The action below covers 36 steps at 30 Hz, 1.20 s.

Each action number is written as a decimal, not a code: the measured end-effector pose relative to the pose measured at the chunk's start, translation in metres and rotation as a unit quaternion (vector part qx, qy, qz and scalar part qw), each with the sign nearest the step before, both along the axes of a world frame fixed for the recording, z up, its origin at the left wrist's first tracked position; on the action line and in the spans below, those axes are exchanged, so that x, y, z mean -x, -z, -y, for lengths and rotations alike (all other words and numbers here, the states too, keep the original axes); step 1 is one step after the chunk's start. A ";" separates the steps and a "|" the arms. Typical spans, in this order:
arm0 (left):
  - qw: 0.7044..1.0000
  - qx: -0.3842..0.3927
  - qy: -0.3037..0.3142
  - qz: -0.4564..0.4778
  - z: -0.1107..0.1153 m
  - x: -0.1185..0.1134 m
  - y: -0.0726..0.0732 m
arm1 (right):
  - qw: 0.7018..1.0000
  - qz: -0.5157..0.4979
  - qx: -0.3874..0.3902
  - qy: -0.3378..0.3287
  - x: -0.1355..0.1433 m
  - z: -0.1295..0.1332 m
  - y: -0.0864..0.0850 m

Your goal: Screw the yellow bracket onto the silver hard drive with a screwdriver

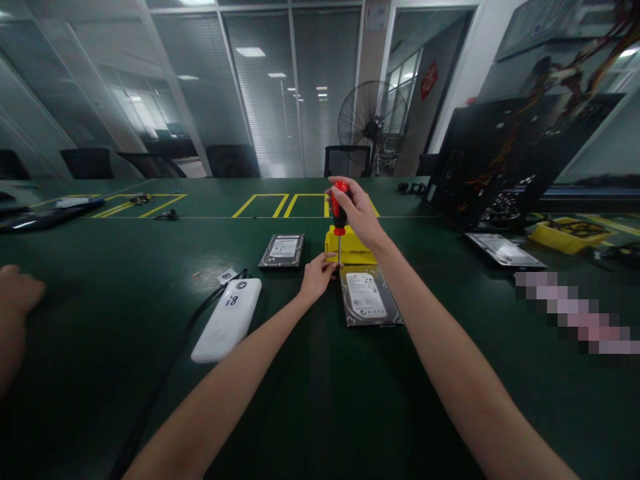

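A red and black screwdriver (339,207) stands upright in my right hand (359,207), whose fingers are wrapped round its handle. Its shaft points down to the top left corner of a hard drive (367,295) lying on the green table. My left hand (319,277) is beside that corner, with thumb and fingers pinched close to the screwdriver tip; whatever lies between them is too small to make out. Just behind the drive sits a yellow box (350,245), partly hidden by my right hand and forearm.
Another hard drive (283,251) and a white power bank (228,320) with a black cable lie left. At the right are a third drive (505,251), a yellow tray (570,237) and a black computer case (500,160). Another person's hand (20,290) shows at the left edge.
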State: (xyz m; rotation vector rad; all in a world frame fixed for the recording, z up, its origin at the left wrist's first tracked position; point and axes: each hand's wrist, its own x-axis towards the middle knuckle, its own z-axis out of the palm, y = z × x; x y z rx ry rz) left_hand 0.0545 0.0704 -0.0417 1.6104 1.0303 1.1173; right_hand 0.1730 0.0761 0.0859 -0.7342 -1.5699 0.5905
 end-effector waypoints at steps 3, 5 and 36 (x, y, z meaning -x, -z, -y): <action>1.000 -0.001 0.004 0.002 -0.001 0.000 0.001 | 1.000 0.003 0.000 0.000 -0.001 0.000 0.000; 1.000 -0.004 0.005 0.001 -0.001 0.001 0.002 | 1.000 0.003 0.003 -0.003 -0.001 0.001 -0.001; 0.981 -0.159 -0.094 -0.062 -0.013 0.003 0.017 | 0.999 -0.024 -0.004 -0.021 -0.004 -0.007 0.003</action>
